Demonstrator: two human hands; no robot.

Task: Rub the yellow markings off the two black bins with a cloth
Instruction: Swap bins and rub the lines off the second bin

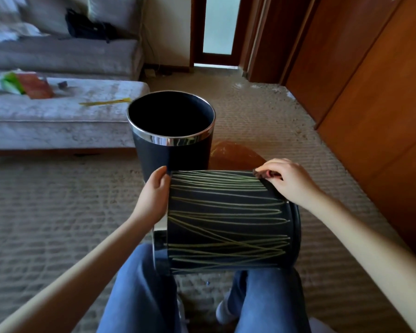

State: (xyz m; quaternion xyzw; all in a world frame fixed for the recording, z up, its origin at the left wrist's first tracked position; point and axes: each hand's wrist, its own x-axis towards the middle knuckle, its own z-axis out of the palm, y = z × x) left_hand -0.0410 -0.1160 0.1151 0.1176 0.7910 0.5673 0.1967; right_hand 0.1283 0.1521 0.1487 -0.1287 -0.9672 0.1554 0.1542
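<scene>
A black bin (228, 222) lies on its side across my lap, its wall crossed by many yellow lines. My left hand (155, 192) grips its chrome-rimmed mouth on the left side. At the bin's upper right edge, my right hand (287, 180) pinches a small dark cloth (262, 174) against the wall near the base. A second black bin (171, 131) with a chrome rim stands upright on a low wooden table just beyond, its near wall plain.
A round wooden table (235, 152) shows behind the lap bin. A grey ottoman (58, 116) at left carries a yellow marker (106, 102) and papers. A sofa stands farther back, wooden cupboards (370, 80) line the right, and carpet covers the floor.
</scene>
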